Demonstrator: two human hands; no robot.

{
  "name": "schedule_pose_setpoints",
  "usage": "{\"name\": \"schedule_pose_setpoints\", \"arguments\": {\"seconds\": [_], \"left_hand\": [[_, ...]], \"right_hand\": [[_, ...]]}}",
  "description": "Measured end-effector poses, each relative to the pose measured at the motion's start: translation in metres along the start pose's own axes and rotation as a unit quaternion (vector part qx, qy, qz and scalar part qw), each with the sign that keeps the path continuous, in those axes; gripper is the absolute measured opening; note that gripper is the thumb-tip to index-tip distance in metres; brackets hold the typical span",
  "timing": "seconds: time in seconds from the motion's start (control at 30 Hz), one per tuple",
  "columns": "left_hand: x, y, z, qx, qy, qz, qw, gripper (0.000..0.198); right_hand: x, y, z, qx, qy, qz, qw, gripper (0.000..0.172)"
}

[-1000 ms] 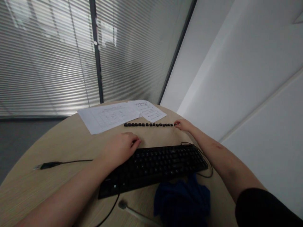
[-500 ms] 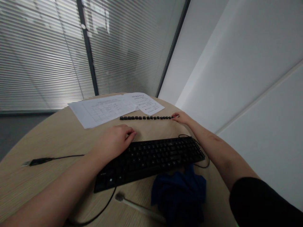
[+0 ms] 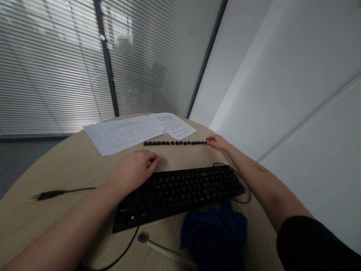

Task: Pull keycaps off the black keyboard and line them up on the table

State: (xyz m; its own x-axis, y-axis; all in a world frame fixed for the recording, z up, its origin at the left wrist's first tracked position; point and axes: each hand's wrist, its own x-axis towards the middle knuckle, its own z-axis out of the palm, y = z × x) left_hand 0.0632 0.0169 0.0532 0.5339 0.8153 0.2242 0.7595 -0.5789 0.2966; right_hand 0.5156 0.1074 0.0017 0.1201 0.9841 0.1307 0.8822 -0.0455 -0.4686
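open passage: strip of bare tabletop (image 3: pixel 183 158) between keycap row (image 3: pixel 177 143) and black keyboard (image 3: pixel 191 188); bounded left by left hand (image 3: pixel 138 165), right by right forearm (image 3: pixel 251 169).
right hand (image 3: pixel 216 142): blocks the row's right end.
paper sheets (image 3: pixel 121 135): flat, just beyond the row, toward its left.
near side: blue cloth (image 3: pixel 213 233), at the keyboard's near edge; brush (image 3: pixel 163 248), to its left.
left side: usb cable (image 3: pixel 50 194), lying on the tabletop.

Single head-worn cam., facing fwd. & down across a curved-edge table (image 3: pixel 183 157) from the wearer's side. Forearms (image 3: pixel 84 218) enter at lower corners, v. close to lens; keyboard (image 3: pixel 194 186) nearby, lower ctr.; papers (image 3: pixel 124 133) farther off, nr. table's far edge. Bkgd.: blinds (image 3: pixel 56 67) upper L, wall (image 3: pixel 282 94) R, both past the table. Beyond the slats, view dim & blurred, so depth there is hard to judge.
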Motion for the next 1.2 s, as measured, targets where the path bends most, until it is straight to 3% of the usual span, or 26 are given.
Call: {"name": "schedule_pose_setpoints", "arguments": {"seconds": [0.03,0.1,0.2,0.27,0.33,0.4,0.6,0.8,0.87,0.97,1.07,1.2], "left_hand": [[0.001,-0.003,-0.003,0.008,0.004,-0.008,1.000,0.039],[0.002,-0.013,-0.010,0.029,0.003,-0.032,0.999,0.040],[0.004,-0.034,-0.017,0.066,-0.037,-0.087,0.993,0.042],[0.005,-0.047,-0.018,0.070,-0.068,-0.114,0.989,0.040],[0.004,-0.056,-0.017,0.062,-0.118,-0.107,0.985,0.037],[0.002,-0.058,-0.015,0.044,-0.154,-0.101,0.982,0.038],[-0.002,-0.057,-0.012,-0.016,-0.211,-0.105,0.972,0.049],[-0.002,-0.063,-0.008,-0.042,-0.229,-0.119,0.965,0.053],[-0.003,-0.062,-0.007,-0.046,-0.215,-0.122,0.968,0.052],[-0.006,-0.058,-0.005,-0.079,-0.222,-0.143,0.961,0.051],[-0.008,-0.050,-0.001,-0.136,-0.226,-0.147,0.953,0.051],[-0.009,-0.041,0.006,-0.230,-0.237,-0.138,0.934,0.049]], "right_hand": [[-0.003,-0.002,-0.001,0.017,0.015,0.002,1.000,0.021],[-0.010,-0.007,-0.005,0.056,0.055,0.004,0.997,0.037],[-0.026,-0.020,-0.016,0.112,0.120,-0.001,0.987,0.062],[-0.044,-0.034,-0.024,0.162,0.166,-0.017,0.973,0.069],[-0.067,-0.050,-0.031,0.268,0.236,-0.050,0.933,0.068],[-0.096,-0.067,-0.034,0.343,0.263,-0.073,0.899,0.065],[-0.174,-0.094,-0.025,0.452,0.209,-0.031,0.867,0.068],[-0.181,-0.073,-0.027,0.508,0.300,-0.020,0.807,0.058],[-0.176,-0.063,-0.026,0.515,0.285,-0.011,0.808,0.051],[-0.169,-0.053,-0.018,0.494,0.227,0.004,0.839,0.044],[-0.166,-0.045,-0.006,0.461,0.180,0.013,0.869,0.046],[-0.163,-0.042,0.007,0.443,0.134,0.034,0.886,0.049]]}}
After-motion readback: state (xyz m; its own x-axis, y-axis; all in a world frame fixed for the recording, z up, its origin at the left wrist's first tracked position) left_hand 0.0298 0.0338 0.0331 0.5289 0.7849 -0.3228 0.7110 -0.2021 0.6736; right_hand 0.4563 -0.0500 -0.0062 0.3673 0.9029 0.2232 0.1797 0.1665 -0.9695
